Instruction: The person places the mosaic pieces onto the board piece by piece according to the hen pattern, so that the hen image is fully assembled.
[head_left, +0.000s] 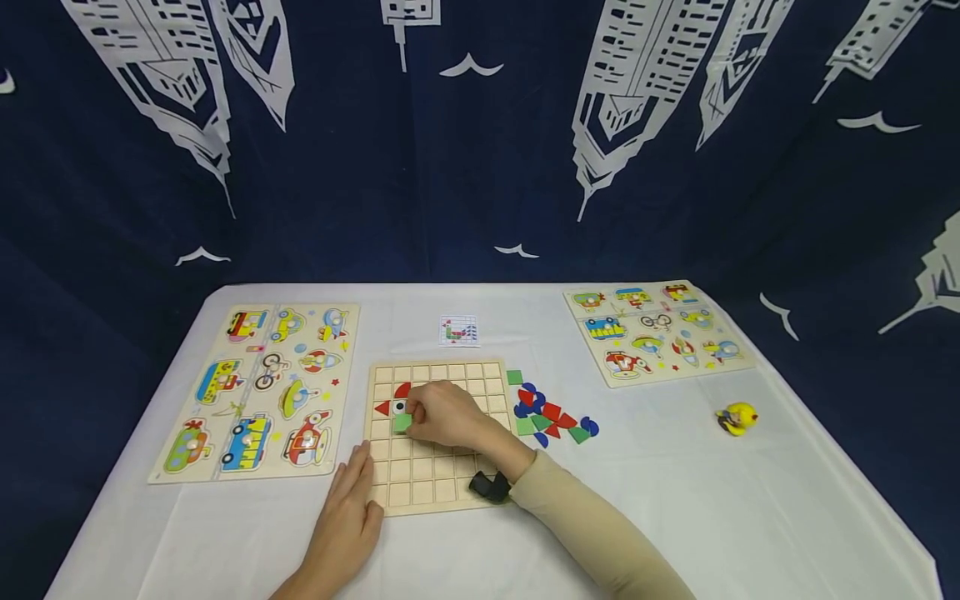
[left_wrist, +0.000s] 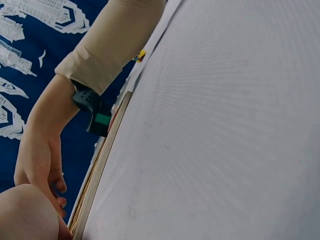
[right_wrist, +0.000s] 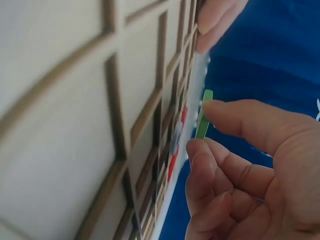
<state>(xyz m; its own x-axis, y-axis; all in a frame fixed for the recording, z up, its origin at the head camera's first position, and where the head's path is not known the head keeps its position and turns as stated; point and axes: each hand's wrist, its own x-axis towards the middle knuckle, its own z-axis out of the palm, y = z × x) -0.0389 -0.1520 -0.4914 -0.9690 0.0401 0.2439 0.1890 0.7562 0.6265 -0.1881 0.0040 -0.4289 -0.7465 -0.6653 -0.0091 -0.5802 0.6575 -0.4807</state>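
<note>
A wooden grid board point(head_left: 420, 493) lies at the middle of the white table. My right hand point(head_left: 450, 414) is over its left part and pinches a green square tile point(head_left: 402, 423) between thumb and fingers. In the right wrist view this tile point(right_wrist: 204, 115) is held on edge, close over the board. A red triangle point(head_left: 382, 408), a red rounded piece point(head_left: 403, 389) and a white tile with a black dot point(head_left: 399, 407) sit in the grid beside it. My left hand point(head_left: 343, 518) rests at the board's left edge, fingers extended.
Loose blue, red and green pieces point(head_left: 552, 412) lie right of the board. A small pattern card point(head_left: 459, 331) is behind it. Vehicle puzzle boards stand on the left point(head_left: 262, 392) and at the back right point(head_left: 660, 333). A yellow toy duck point(head_left: 737, 418) is on the far right.
</note>
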